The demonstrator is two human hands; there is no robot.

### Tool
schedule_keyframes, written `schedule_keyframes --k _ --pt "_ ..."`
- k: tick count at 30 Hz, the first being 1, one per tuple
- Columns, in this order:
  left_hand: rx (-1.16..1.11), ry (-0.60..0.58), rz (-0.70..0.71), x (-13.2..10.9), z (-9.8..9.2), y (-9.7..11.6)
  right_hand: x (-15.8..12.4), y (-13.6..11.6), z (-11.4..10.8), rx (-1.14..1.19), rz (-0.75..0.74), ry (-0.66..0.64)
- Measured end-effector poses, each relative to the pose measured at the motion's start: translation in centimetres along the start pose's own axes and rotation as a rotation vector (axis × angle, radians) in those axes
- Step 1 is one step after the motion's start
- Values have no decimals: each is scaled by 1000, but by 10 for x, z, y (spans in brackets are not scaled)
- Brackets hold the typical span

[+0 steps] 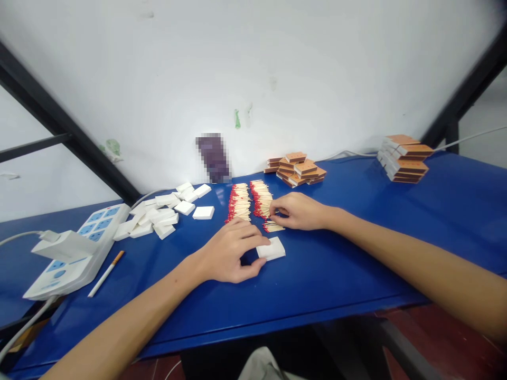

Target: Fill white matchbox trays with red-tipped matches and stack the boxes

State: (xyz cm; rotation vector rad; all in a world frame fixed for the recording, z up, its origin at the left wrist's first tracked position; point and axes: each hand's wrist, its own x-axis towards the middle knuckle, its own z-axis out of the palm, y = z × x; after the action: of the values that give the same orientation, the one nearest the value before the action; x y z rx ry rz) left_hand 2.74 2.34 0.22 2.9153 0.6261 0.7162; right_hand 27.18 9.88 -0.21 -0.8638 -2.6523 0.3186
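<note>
Left hand [233,250] has its grip on a small flat white cardboard box [274,250], between red-tipped wooden matchsticks [240,200] and the blue surface [317,279]'s front edge; right hand [295,211] at the matchsticks, can't tell if pinching. Many lie loose yet; orange-brown cardboard matchboxes [306,168], seemingly assembled, sit stacked by the back edge.

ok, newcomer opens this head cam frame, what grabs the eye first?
Probably the red-tipped matches, in two thick rows mid-table, with the right hand at the right row's near end and the left hand touching a white box. Then the white pile left of them, and orange matchboxes stacked at back centre and far right.
</note>
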Motion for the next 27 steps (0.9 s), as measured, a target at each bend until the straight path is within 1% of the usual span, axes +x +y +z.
schedule_keyframes --k 21,27 --pt "-4 -17 -2 0 -1 1 1 -4 -6 52 27 -50" --pt "-26 -53 -67 1 -4 0 1 -5 -9 82 25 -80"
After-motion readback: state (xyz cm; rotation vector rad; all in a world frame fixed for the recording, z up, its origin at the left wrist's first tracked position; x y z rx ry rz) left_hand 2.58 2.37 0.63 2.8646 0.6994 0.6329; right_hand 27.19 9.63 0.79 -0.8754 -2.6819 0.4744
